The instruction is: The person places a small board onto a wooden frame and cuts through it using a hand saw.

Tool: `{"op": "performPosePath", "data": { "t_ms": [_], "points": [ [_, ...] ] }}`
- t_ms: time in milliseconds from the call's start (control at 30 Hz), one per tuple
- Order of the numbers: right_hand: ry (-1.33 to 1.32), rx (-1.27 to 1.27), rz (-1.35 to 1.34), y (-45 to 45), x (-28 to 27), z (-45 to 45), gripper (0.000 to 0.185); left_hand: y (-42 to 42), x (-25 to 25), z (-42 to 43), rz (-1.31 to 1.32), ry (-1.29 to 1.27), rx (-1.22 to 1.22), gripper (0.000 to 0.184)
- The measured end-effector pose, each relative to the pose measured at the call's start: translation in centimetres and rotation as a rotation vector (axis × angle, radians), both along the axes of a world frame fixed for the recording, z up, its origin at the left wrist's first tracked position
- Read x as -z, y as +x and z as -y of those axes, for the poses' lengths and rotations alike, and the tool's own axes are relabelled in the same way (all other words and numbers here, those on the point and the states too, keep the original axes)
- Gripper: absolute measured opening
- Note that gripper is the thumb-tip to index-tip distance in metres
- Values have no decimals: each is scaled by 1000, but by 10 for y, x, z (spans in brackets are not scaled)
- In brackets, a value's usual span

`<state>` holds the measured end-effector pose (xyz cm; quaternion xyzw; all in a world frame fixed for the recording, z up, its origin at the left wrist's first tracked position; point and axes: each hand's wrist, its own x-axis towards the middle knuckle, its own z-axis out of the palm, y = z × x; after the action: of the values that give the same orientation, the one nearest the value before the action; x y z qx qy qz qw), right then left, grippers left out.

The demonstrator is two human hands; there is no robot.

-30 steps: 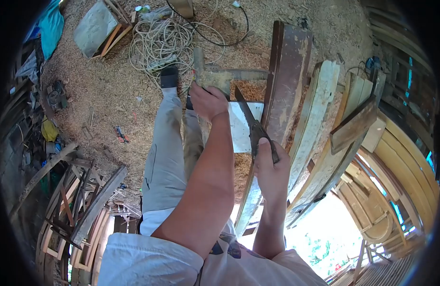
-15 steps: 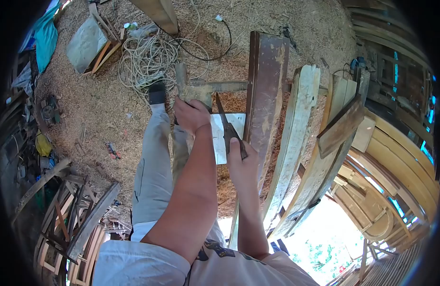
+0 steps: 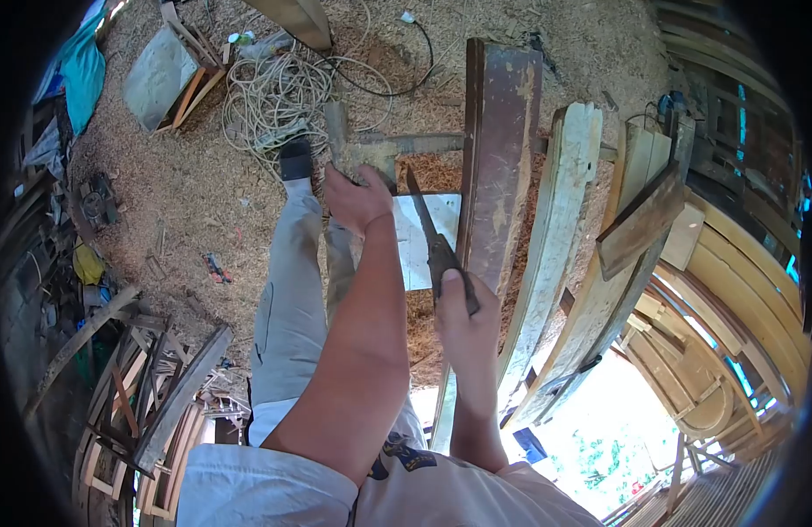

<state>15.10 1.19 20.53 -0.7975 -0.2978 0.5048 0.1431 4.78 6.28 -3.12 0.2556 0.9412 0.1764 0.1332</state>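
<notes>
My right hand [image 3: 467,318] is wrapped round the dark handle of a handsaw [image 3: 428,227], whose blade points up and to the left. To its left, my left hand [image 3: 359,198] rests at a worn wooden piece [image 3: 371,158], fingers curled by its near edge; what they hold, if anything, is hidden. Below and right of that hand lies a white panel [image 3: 431,237]. The saw blade passes above this panel, with its tip near the wooden piece.
A brown plank [image 3: 504,158] and a pale weathered beam [image 3: 560,211] run along the right. Tangled cord [image 3: 279,97] lies ahead on the shavings. A metal-faced box [image 3: 163,77] is at upper left, and stacked wooden frames [image 3: 182,400] stand at lower left.
Across the earlier frames the view shifts, and the scene moves left and then slightly back right. Both hands keep their places, the right still holding the saw.
</notes>
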Motion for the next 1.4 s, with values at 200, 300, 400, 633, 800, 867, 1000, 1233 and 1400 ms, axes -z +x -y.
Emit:
{"op": "performPosePath", "data": {
  "t_ms": [200, 300, 400, 633, 800, 867, 1000, 1233, 1400],
  "points": [
    [135, -120, 125, -10, 32, -10, 38, -1, -3, -7, 36, -14, -15, 57],
    [-111, 64, -19, -7, 22, -10, 42, 0, -8, -5, 45, -45, -10, 57],
    [-73, 100, -35, -9, 28, -20, 41, 1, -7, -9, 26, -61, -8, 57],
    [-36, 102, -50, -10, 25, -18, 41, 2, -3, -4, -38, -20, 40, 57],
    [29, 116, -26, -13, 33, -4, 27, 2, -2, -4, -29, -30, 41, 58],
    [49, 220, -45, -12, 30, -8, 26, 3, 0, -3, -32, -35, 47, 58],
    [1, 156, -24, -9, 27, -22, 32, 3, 0, -1, -20, -42, 34, 55],
    [-148, 56, -100, -12, 6, -58, 30, 3, 4, 0, -42, -51, 37, 60],
    [-62, 32, -196, -11, 18, -66, 23, 1, 2, -1, -29, -72, 38, 60]
  ]
}}
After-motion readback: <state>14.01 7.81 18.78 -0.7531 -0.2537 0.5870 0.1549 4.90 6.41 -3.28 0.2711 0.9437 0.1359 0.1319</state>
